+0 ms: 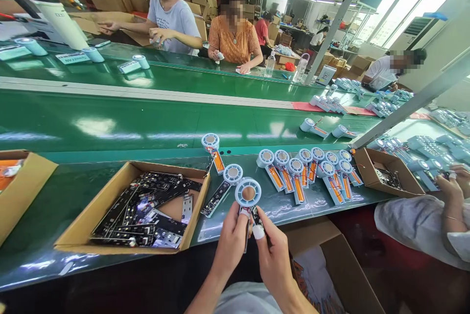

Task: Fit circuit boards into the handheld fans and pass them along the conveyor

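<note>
A light-blue handheld device (248, 192), with a round vented head like a small fan's, is held above the table's near edge. My left hand (234, 231) is closed round its handle just below the head. In my right hand (270, 240), pinched beside that handle, is a narrow black circuit board (254, 215); fine red wires show between the two. Both thumbs have white covers at the tips. My fingers hide most of the handle. Just beyond, another device (232, 174) lies with a black board along its handle, and a further device (210, 141) shows an orange strip.
A cardboard box of black circuit boards (196, 206) stands left. Several devices with orange strips (295, 165) lie right, before a smaller box (362, 162). A green conveyor (165, 121) runs across behind. A co-worker's hands (451, 184) are at far right; other people sit opposite.
</note>
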{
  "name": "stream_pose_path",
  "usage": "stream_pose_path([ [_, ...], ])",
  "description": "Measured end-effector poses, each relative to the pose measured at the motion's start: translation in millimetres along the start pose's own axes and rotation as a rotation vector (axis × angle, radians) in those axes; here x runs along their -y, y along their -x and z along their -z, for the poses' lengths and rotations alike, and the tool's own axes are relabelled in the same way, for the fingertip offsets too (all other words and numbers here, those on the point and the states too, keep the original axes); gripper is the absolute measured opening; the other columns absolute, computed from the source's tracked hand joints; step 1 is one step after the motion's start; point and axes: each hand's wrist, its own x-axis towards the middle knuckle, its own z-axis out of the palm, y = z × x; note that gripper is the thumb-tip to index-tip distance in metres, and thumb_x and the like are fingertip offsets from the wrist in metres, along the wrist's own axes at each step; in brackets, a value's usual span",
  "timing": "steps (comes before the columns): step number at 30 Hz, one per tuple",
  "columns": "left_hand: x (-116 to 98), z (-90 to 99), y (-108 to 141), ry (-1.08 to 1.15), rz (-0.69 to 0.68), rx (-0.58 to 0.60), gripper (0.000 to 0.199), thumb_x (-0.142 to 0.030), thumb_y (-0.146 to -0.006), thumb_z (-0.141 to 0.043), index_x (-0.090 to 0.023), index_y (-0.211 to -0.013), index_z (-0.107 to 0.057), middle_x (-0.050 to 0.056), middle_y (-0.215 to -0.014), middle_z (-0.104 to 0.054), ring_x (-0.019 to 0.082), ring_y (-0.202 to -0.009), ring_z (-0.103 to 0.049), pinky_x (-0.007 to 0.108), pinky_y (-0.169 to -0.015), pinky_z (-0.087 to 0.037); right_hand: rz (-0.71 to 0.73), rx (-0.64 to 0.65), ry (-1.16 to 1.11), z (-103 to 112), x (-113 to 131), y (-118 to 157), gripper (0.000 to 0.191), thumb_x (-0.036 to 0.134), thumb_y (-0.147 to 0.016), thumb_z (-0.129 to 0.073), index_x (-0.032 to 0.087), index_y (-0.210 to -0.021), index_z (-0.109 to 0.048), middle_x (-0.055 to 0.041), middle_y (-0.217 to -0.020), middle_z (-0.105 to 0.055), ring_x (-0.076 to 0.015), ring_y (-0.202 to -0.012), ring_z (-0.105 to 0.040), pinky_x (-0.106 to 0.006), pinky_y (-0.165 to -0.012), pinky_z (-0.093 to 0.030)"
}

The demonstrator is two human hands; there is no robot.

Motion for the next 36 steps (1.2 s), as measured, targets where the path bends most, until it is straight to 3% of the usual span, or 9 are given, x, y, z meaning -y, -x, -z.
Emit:
stream_pose_path([
  [4, 9.3, 9.2, -4.3, 0.193, 0.079, 0.104, 0.039, -0.042, -0.083, -0.06, -0.02, -0.113, -0.069, 0.007, -0.115, -0.073, 0.027, -0.12, -0.062, 0.035, -0.101, -0.047, 0.052, -0.023, 0.071, -1.2, -7.0, 1.0, 0.042, 0.02, -0.101, -0.047, 0.02, -0.141, -0.058, -0.0104, -0.132, -0.068, -0.0241, -0.121, -0.067, -0.037, -0.098, -0.058],
  [7, 13.3, 14.7, -3.7, 0.283, 0.142, 0.14, 0.049, -0.048, -0.083, -0.06, -0.017, -0.12, -0.068, 0.011, -0.124, -0.072, 0.031, -0.127, -0.059, 0.041, -0.107, -0.045, 0.076, -0.033, 0.113, -0.8, -7.9, 1.6, 0.043, 0.02, -0.102, -0.045, 0.02, -0.143, -0.057, -0.0107, -0.132, -0.068, -0.0231, -0.119, -0.068, -0.035, -0.097, -0.058],
  [10, 9.4, 15.4, -1.3, 0.158, 0.139, 0.027, 0.045, -0.051, -0.083, -0.061, -0.02, -0.115, -0.071, 0.009, -0.128, -0.071, 0.031, -0.137, -0.051, 0.041, -0.113, -0.041, 0.115, -0.023, 0.167, 0.2, -7.5, 2.2, 0.044, 0.02, -0.103, -0.044, 0.019, -0.145, -0.054, -0.0123, -0.13, -0.069, -0.0228, -0.115, -0.07, -0.034, -0.093, -0.06],
  [14, 0.6, 11.3, 0.3, 0.01, 0.094, -0.05, 0.037, -0.044, -0.085, -0.057, -0.023, -0.112, -0.071, 0.007, -0.131, -0.07, 0.028, -0.14, -0.049, 0.039, -0.114, -0.04, 0.207, -0.024, 0.273, 0.8, -5.6, 3.9, 0.047, 0.019, -0.104, -0.041, 0.021, -0.15, -0.047, -0.0142, -0.124, -0.071, -0.0221, -0.103, -0.073, -0.031, -0.082, -0.062],
  [20, 0.4, 5.3, -1.8, -0.001, 0.105, -0.086, 0.041, -0.044, -0.087, -0.049, -0.018, -0.109, -0.071, 0.012, -0.125, -0.071, 0.03, -0.123, -0.061, 0.04, -0.102, -0.049, 0.298, 0.034, 0.437, 6.2, 3.8, 8.5, 0.059, 0.019, -0.102, -0.041, 0.023, -0.16, -0.027, -0.0154, -0.12, -0.069, -0.0237, -0.096, -0.072, -0.032, -0.078, -0.062],
  [25, 5.6, 2.3, -2.7, 0.215, 0.116, 0.006, 0.045, -0.053, -0.084, -0.057, -0.019, -0.111, -0.071, 0.01, -0.123, -0.072, 0.028, -0.121, -0.063, 0.036, -0.098, -0.053, 0.294, 0.005, 0.435, 11.4, 5.3, 4.2, 0.058, 0.013, -0.1, -0.038, 0.023, -0.157, -0.035, -0.0055, -0.084, -0.061, -0.0164, -0.062, -0.062, -0.025, -0.057, -0.056],
  [28, 12.4, 0.8, -0.5, 0.352, 0.092, 0.079, 0.056, -0.056, -0.085, -0.057, -0.018, -0.126, -0.063, 0.01, -0.131, -0.067, 0.031, -0.131, -0.056, 0.042, -0.107, -0.048, 0.305, -0.018, 0.478, 9.4, 6.2, 0.4, 0.059, 0.012, -0.099, -0.036, 0.023, -0.157, -0.035, -0.005, -0.082, -0.059, -0.0164, -0.062, -0.06, -0.025, -0.054, -0.054],
  [33, 14.6, -3.9, 7.4, 0.099, 0.039, -0.034, 0.053, -0.049, -0.091, -0.053, -0.022, -0.137, -0.051, 0.01, -0.152, -0.05, 0.027, -0.152, -0.027, 0.042, -0.122, -0.029, 0.278, 0.034, 0.5, 0.4, 9.4, -4.2, 0.061, 0.013, -0.098, -0.035, 0.02, -0.159, -0.031, -0.008, -0.089, -0.065, -0.0183, -0.066, -0.065, -0.026, -0.057, -0.056],
  [36, 11.7, -7.1, 7.9, 0.016, -0.013, -0.022, 0.054, -0.048, -0.093, -0.048, -0.021, -0.14, -0.046, 0.013, -0.155, -0.046, 0.027, -0.153, -0.026, 0.043, -0.123, -0.027, 0.273, 0.1, 0.526, -1.2, 10.8, -7.3, 0.062, 0.013, -0.097, -0.033, 0.017, -0.159, -0.028, -0.009, -0.09, -0.067, -0.0192, -0.066, -0.066, -0.027, -0.056, -0.056],
])
